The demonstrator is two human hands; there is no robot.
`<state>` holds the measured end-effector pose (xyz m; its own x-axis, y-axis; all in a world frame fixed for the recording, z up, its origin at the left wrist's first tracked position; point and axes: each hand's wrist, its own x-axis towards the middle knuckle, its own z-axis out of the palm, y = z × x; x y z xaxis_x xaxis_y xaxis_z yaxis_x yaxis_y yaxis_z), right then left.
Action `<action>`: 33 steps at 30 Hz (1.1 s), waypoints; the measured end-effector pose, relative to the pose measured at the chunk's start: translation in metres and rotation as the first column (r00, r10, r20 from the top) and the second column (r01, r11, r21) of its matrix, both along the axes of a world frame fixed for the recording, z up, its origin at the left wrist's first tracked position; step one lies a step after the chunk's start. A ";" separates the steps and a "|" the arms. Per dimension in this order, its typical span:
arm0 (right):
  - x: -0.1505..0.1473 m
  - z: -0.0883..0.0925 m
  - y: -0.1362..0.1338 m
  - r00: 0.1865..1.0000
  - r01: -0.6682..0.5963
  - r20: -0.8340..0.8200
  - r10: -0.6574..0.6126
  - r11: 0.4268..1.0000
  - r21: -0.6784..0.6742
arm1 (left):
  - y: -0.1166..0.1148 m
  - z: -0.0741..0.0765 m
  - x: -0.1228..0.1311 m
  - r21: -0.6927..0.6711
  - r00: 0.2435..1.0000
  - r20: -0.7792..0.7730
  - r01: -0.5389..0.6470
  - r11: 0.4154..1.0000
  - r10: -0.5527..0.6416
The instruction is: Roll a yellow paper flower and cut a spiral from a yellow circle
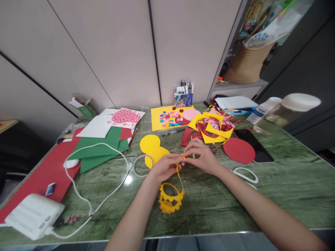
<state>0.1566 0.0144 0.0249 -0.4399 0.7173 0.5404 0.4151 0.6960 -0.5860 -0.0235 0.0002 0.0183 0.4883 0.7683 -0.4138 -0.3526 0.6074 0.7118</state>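
Note:
My left hand [166, 166] and my right hand [202, 157] meet above the middle of the table, fingertips almost touching. Between them they pinch one end of a narrow yellow paper strip [167, 206]. The rest of it hangs below my left hand, curling in loops with a scalloped edge. Behind my left hand lie yellow paper circles [150, 143], and a white ring [136, 166] rests beside them. Just beyond my right hand are red paper offcuts [187, 136]. My fingers hide the exact fold at the pinched end.
Right of my hands lie a red paper circle [239, 150], a dark phone [258, 148] and white-handled scissors [246, 174]. Bottles [282, 113] stand behind. Yellow offcuts [214, 137] and pompoms [170, 120] lie at the back. On the left are green sheets [101, 153], a cable [110, 195] and a white adapter [34, 214].

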 end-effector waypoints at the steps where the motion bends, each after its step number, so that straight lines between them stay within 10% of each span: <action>1: 0.000 0.000 0.000 1.000 -0.001 -0.002 0.001 1.000 0.002 | 0.000 0.000 0.000 0.002 1.000 -0.007 0.003 1.000 -0.003; 33: 0.002 -0.002 -0.004 0.988 0.010 0.149 -0.043 0.977 0.214 | -0.001 -0.007 0.009 0.310 0.909 -0.311 -0.180 0.934 0.278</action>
<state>0.1586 0.0108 0.0225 -0.5109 0.6064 0.6093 0.5079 0.7848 -0.3552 -0.0147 -0.0010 0.0110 0.1498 0.9466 -0.2856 -0.1617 0.3084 0.9374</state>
